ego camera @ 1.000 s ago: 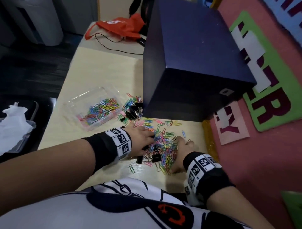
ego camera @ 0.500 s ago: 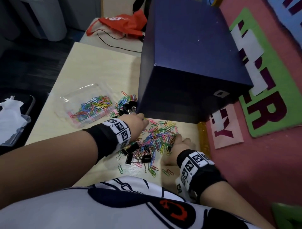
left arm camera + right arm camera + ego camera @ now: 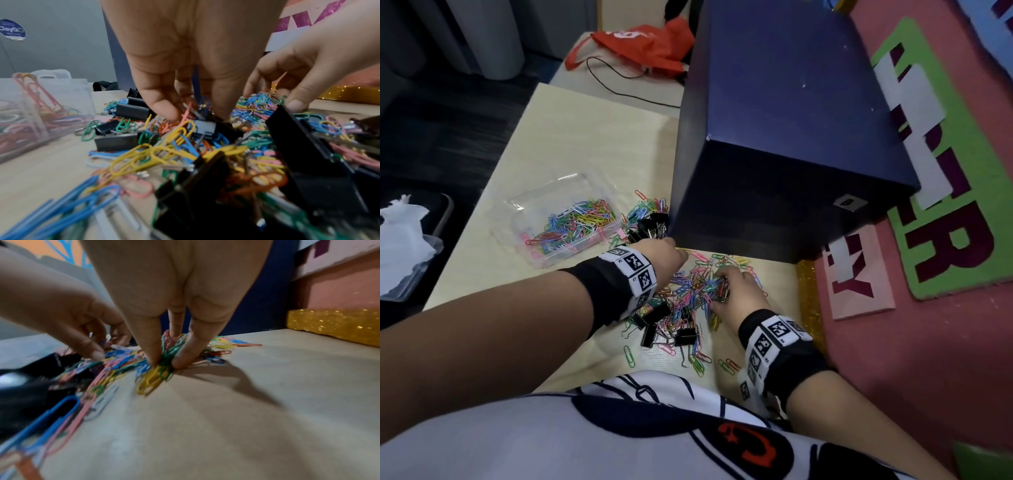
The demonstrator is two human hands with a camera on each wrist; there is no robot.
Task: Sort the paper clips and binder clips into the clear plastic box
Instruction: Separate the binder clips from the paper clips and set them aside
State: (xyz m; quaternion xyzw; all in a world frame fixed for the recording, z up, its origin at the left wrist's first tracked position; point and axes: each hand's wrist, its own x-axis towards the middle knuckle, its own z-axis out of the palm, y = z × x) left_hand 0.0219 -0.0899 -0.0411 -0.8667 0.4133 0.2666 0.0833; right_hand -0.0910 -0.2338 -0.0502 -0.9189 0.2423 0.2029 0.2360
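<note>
A heap of coloured paper clips (image 3: 690,291) mixed with black binder clips (image 3: 684,337) lies on the pale table in front of me. My left hand (image 3: 681,259) reaches into its far left side, thumb and fingertips (image 3: 164,112) curled down around clips beside a binder clip (image 3: 205,128). My right hand (image 3: 722,286) is on the heap's right side and pinches a bunch of paper clips (image 3: 164,360) between thumb and fingers. The clear plastic box (image 3: 530,205), to the left, holds only paper clips.
A large dark blue box (image 3: 784,144) stands right behind the heap. More clips and binder clips (image 3: 650,224) lie between it and the plastic box. A pink wall with a gold glitter strip (image 3: 806,301) borders the table on the right. A red bag (image 3: 647,41) lies far back.
Both hands have moved away from me toward the blue box. My right hand has come in from the heap's right edge and closed on a bunch of clips. The heap looks more gathered.
</note>
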